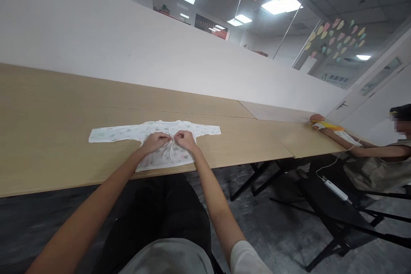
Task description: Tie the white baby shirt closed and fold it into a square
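A small white baby shirt (150,156) with a faint printed pattern lies spread on the table (58,94), its two sleeves stretched out left and right. Its lower hem rests near the table's front edge. My left hand (156,141) pinches the cloth at the front opening. Close beside it, my right hand (185,139) pinches the opposite side of that opening. The fingertips of both hands almost meet at the middle of the chest. Whether a fastener sits between them is too small to make out.
A white wall with a window above it stands behind the table. At the far right a person (379,158) sits with arms on the table, near an orange and white item (334,126). A black folding chair (340,209) bears a white power strip (335,190) with a cable.
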{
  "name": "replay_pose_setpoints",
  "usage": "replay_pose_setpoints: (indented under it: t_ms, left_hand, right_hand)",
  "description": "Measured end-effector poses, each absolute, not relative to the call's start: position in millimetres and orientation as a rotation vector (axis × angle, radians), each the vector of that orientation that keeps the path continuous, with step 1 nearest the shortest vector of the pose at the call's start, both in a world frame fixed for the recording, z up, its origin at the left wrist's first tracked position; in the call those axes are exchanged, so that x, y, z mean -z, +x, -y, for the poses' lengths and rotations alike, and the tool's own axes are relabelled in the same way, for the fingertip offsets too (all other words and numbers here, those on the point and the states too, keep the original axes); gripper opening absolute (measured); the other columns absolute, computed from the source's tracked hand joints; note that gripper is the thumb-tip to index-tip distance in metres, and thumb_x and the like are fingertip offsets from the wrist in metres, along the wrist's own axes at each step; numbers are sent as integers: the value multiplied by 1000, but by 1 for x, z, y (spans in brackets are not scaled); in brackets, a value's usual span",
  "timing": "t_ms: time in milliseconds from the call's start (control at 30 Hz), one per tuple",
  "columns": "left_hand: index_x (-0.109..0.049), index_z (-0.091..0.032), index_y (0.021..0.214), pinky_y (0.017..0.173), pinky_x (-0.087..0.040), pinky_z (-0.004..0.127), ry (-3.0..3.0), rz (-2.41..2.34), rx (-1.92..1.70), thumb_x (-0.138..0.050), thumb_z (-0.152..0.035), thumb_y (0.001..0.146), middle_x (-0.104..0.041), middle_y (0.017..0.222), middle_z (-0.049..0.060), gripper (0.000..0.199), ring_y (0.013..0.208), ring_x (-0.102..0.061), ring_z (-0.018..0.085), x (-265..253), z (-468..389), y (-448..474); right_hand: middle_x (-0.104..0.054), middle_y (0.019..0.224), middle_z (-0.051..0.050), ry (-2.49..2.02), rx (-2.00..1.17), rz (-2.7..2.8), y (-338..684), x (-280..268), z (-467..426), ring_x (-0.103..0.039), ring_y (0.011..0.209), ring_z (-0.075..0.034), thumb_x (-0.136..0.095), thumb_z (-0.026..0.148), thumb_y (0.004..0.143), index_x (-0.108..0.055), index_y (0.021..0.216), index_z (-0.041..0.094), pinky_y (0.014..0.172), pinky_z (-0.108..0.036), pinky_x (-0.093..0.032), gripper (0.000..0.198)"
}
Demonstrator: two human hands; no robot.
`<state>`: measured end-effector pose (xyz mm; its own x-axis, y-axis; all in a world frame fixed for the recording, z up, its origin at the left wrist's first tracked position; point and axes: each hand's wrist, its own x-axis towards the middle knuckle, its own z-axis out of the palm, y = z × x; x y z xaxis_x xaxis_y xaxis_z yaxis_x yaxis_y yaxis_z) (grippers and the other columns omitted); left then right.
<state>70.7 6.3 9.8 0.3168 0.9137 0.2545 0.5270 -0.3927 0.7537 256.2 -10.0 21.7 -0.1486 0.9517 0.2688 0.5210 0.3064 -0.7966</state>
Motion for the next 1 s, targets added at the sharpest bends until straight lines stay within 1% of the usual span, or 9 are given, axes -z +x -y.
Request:
replay_pose_setpoints:
  t_ms: [67, 133, 300, 400, 567, 633, 767, 900, 1000]
  left_hand:
    - [-79, -23, 83, 83, -50, 32, 2084, -1401, -918, -57, -45, 72, -76, 95, 6, 33, 92, -67, 27, -13, -18, 72]
    - [-79, -23, 81, 83, -50, 33, 2107, -1533, -894, -54, -35, 71, -77, 94, 7, 30, 90, -67, 27, -18, -31, 75]
    - [-80, -22, 86, 85, -50, 33, 2106, -1635, -888, -50, -24, 68, -77, 96, 8, 35, 97, -67, 29, -20, -54, 88]
    - [-80, -21, 91, 87, -50, 34, 2029, -1678, -957, -50, -22, 68, -76, 99, 9, 38, 99, -67, 30, -14, -59, 92]
    - [-78, -18, 102, 84, -50, 37, 1890, -1834, -1002, -50, -25, 76, -75, 105, 13, 39, 98, -68, 31, -7, -62, 96]
    - [-76, -17, 108, 82, -51, 38, 1905, -1894, -951, -50, -29, 80, -73, 109, 15, 40, 99, -67, 33, -6, -61, 99]
    - [-74, -17, 116, 81, -49, 36, 1993, -1998, -824, -47, -34, 87, -72, 113, 16, 43, 103, -66, 32, -5, -56, 103]
    - [-75, -18, 112, 78, -49, 33, 2013, -2031, -786, -48, -36, 87, -73, 111, 13, 40, 102, -66, 30, -8, -52, 105]
    - [-75, -19, 105, 76, -48, 32, 2014, -2025, -810, -50, -35, 85, -73, 108, 11, 36, 100, -66, 29, -10, -51, 105]
  right_hand:
    - [-64, 65, 2, -1384, -608, 1738, 252, -26, -2, -61, 69, -14, -56, 14, 78, -71, 75, 18, 71, -22, -49, 16]
    - [-66, 70, 0, -1446, -535, 1702, 243, -31, -17, -63, 73, -15, -54, 13, 80, -72, 80, 18, 77, -23, -49, 18]
    - [-72, 89, -7, -1581, -561, 1743, 219, -34, -46, -66, 94, -21, -59, 12, 81, -72, 79, 18, 90, -28, -49, 14]
    - [-72, 93, -8, -1621, -551, 1725, 215, -28, -49, -66, 97, -21, -61, 15, 83, -72, 89, 19, 93, -29, -49, 13]
    - [-71, 110, -10, -1573, -350, 1825, 218, -18, -43, -65, 101, -18, -55, 4, 80, -71, 110, 15, 97, -27, -47, 36]
    - [-71, 111, -11, -1562, -320, 1851, 218, -16, -42, -66, 103, -18, -53, 3, 81, -73, 108, 15, 98, -25, -46, 36]
    - [-75, 104, -10, -1579, -352, 1847, 217, -14, -43, -69, 101, -19, -52, 7, 84, -78, 98, 15, 95, -24, -48, 30]
    - [-76, 104, -9, -1593, -333, 1809, 217, -10, -47, -69, 101, -19, -55, 10, 86, -78, 97, 16, 94, -24, -49, 26]
    - [-75, 106, -9, -1561, -317, 1798, 218, -7, -48, -69, 99, -18, -55, 7, 85, -75, 105, 15, 95, -24, -49, 29]
